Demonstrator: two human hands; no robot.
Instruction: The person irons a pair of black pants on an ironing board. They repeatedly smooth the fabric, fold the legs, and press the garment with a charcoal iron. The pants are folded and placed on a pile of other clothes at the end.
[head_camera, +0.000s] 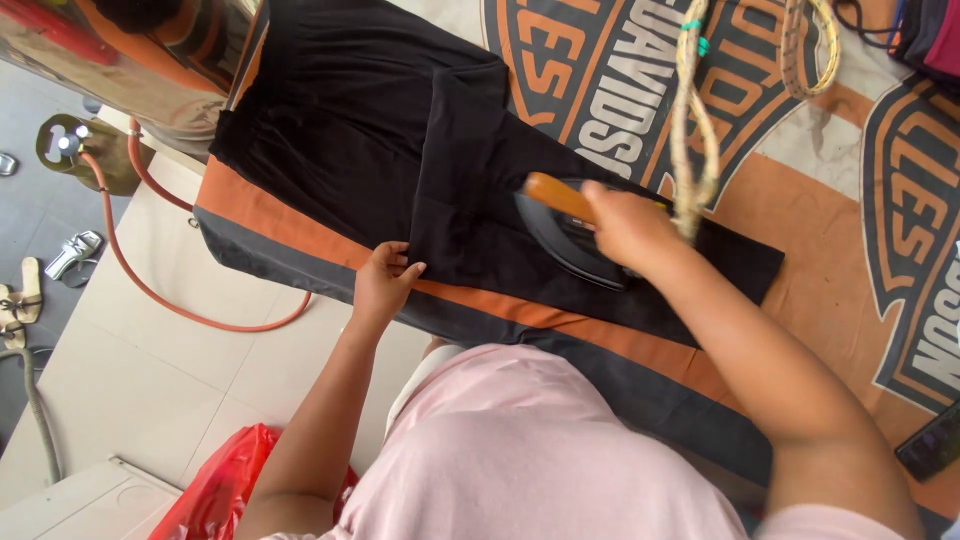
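The black cloth (440, 170) lies spread over the orange-and-black cover (800, 200), folded so a long panel runs from its middle toward the near edge. It looks matte, dark and mostly smooth, with fine gathers at the far end. On that panel sits the iron (570, 235), dark-bodied with a wooden handle. The right hand (625, 225) is wrapped tight around the handle. The left hand (385, 280) rests at the cloth's near corner, fingers curled and pinching the hem. A rope (690, 120) hangs just beside the iron. Well left of the cloth, a red hose (170, 300) curls on the floor.
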